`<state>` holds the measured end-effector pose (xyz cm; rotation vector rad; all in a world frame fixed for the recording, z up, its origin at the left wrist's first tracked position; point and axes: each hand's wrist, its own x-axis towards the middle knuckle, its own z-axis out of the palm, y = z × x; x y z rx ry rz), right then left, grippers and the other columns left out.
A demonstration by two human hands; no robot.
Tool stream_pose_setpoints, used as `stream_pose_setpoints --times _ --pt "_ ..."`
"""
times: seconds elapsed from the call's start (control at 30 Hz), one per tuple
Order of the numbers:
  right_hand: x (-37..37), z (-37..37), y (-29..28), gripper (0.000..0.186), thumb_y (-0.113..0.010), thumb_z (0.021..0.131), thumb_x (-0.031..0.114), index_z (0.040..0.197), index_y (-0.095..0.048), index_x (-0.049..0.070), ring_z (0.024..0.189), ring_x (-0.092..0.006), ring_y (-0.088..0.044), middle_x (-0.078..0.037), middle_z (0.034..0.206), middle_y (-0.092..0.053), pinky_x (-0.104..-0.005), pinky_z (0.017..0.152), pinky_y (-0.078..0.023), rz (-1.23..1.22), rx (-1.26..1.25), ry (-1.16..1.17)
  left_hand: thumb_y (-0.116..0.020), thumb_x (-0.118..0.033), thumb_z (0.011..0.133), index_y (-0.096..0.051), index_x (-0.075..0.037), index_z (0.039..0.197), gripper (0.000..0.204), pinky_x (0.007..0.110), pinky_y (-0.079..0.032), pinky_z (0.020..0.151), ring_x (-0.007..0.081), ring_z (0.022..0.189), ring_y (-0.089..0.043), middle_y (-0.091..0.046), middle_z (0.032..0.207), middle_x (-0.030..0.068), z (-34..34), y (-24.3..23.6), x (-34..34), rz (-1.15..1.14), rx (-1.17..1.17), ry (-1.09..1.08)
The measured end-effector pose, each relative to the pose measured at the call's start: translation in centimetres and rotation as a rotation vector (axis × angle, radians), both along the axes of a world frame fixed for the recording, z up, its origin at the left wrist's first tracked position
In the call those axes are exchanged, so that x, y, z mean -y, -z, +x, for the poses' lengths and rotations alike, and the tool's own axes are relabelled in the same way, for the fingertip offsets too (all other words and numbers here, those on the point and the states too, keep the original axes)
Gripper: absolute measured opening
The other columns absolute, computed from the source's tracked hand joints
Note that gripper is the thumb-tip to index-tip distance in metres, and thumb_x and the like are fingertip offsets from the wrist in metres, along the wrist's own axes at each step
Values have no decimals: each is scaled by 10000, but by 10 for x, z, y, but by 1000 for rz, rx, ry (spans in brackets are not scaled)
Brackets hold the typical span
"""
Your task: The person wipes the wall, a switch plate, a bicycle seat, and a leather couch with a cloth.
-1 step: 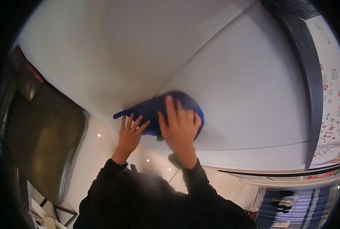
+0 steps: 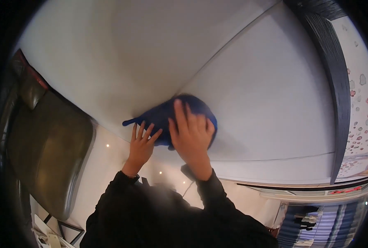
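Note:
A dark blue piece of cloth [image 2: 160, 113], bunched into a rounded heap with a narrow tip at its left end, lies on a broad pale grey surface [image 2: 270, 103]. My left hand [image 2: 141, 149] rests at the cloth's near left edge, its fingers spread apart. Over the right part of the cloth my right hand [image 2: 192, 140] lies flat, fingers stretched out and a little blurred. The right palm covers part of the fabric, so what is beneath it is hidden. Neither hand is closed round the cloth.
Thin dark seams cross the pale surface. A dark leather-like seat [image 2: 52, 149] stands on the left. A black wooden edge [image 2: 336, 87] borders the surface on the right, beside a panel with pink and grey spots [image 2: 362, 95]. Blue striped curtains [image 2: 328, 225] hang at lower right.
My right hand has shifted slightly left and away from me, and the right side of the cloth has moved left with it. My left hand has barely moved.

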<state>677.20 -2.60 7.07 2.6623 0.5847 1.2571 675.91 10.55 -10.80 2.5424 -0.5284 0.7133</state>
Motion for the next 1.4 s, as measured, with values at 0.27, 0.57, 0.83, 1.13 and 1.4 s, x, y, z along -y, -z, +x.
stream_pose_setpoints --times 0.27,0.57,0.83,1.13,1.4 --pt "16 -1 29 474 -682 781 368 1199 -609 156 838 -190 -540 3 1009 -619 -347 806 -371 -10 -14 -41 -625 -105 738 -440 -76 1325 616 557 -265 1068 448 1301 -303 -346 1399 208 -24 11 37 -138 -172 -21" --pt "214 -84 46 699 -706 714 547 1242 -567 111 896 -330 -530 -116 1079 -577 -490 897 -362 86 236 354 -624 -167 790 -462 -178 1339 573 510 -408 945 392 1048 -538 -511 1265 137 -75 -26 168 34 -116 166" --pt "364 -160 -44 682 -467 934 293 1450 -163 -33 1391 -437 -115 -276 1501 -129 -492 1122 -81 703 354 395 -666 -265 815 -681 -178 1083 282 391 -454 810 274 839 -610 -668 909 83 -74 -156 302 -205 479 336" --pt "478 -184 -111 649 -411 945 298 1452 -171 -29 1407 -403 -100 -248 1511 -144 -485 1128 -64 549 598 403 -616 -308 842 -629 -256 1161 324 367 -443 847 250 916 -583 -624 1029 79 -103 -270 444 -193 715 233" --pt "498 -192 74 729 -402 825 254 1392 -176 -145 1371 -498 -120 -346 1455 -175 -569 1111 -50 672 474 443 -629 -304 813 -661 -133 900 194 383 -487 710 286 716 -617 -642 815 97 -109 -130 455 67 613 400"
